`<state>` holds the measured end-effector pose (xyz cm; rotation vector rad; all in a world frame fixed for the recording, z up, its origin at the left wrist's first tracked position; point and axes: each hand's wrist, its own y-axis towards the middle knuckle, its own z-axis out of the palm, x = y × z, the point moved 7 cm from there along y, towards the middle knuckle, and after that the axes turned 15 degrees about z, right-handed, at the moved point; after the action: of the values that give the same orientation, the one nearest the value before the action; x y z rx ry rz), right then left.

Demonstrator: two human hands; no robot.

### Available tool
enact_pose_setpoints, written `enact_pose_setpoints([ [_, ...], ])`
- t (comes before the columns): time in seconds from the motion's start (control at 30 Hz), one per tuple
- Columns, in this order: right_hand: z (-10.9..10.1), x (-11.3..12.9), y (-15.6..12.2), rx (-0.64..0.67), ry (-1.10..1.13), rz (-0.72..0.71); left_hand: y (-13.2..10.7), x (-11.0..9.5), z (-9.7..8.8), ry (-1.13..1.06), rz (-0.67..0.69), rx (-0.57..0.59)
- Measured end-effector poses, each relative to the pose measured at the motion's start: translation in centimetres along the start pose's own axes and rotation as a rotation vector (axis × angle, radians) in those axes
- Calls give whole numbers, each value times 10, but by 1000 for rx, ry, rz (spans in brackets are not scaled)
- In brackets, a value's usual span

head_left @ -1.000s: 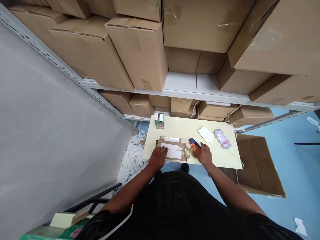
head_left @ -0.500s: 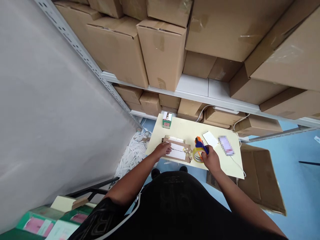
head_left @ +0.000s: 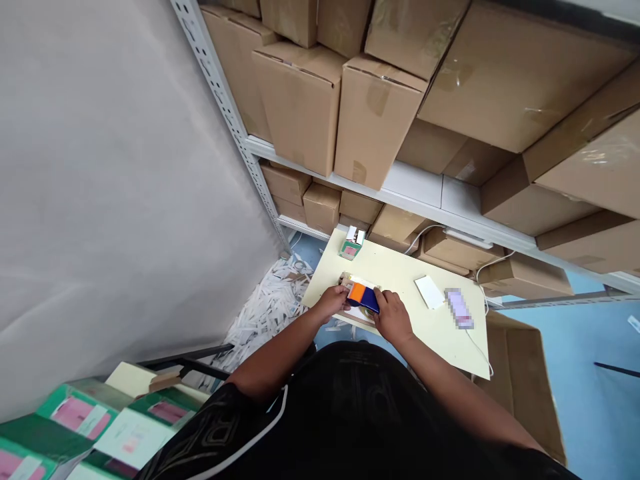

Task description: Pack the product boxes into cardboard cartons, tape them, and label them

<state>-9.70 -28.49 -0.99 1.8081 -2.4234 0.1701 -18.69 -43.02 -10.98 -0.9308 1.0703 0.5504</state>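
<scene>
A flat brown cardboard parcel with a white label [head_left: 356, 285] lies near the front edge of a small pale yellow table [head_left: 400, 277]. My right hand [head_left: 393, 317] is closed round an orange and blue tape dispenser [head_left: 363, 296] and holds it on top of the parcel. My left hand [head_left: 332, 301] rests on the parcel's left end with its fingers curled against it. Most of the parcel is hidden under the dispenser and my hands.
On the table are a small green and white box [head_left: 351, 243] at the far left corner, a white card [head_left: 429, 292] and a blurred device with a cable [head_left: 459, 309]. Shelves of cardboard boxes [head_left: 375, 113] rise behind. White paper strips [head_left: 270, 310] litter the floor; green boxes [head_left: 90, 427] lie near left.
My right hand lifted the tape dispenser from the table right of the parcel and moved it left onto the parcel. The view has swung to the left.
</scene>
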Motion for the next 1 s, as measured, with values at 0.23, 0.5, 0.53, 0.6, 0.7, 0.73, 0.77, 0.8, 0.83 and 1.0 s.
enact_pose_setpoints([
  [0.23, -9, -18, 4, 20, -135, -28, 12, -21, -64, 341, 165, -127],
  [0.5, 4, -19, -15, -11, -167, -62, 4, 14, -78, 693, 286, -118],
  [0.53, 6, -19, -16, -22, -166, -52, 5, 20, -71, 697, 281, -119],
  [0.6, 9, -19, -16, -37, -165, -29, 7, 27, -61, 715, 248, -139],
  [0.7, 11, -21, -14, -34, -161, 2, 4, 12, -56, 807, 352, -193],
  [0.73, 12, -22, -13, -29, -159, 8, 1, 1, -50, 857, 465, -154],
  [0.77, 13, -22, -12, -22, -157, 10, -3, -10, -42, 912, 598, -66],
  [0.8, 14, -22, -11, -17, -154, 12, -8, -18, -30, 971, 718, 57],
  [0.83, 15, -22, -10, -12, -151, 14, -14, -21, -19, 1033, 803, 191],
  [1.0, 17, -21, -2, 7, -128, 26, -23, -16, 3, 1295, 842, 437],
])
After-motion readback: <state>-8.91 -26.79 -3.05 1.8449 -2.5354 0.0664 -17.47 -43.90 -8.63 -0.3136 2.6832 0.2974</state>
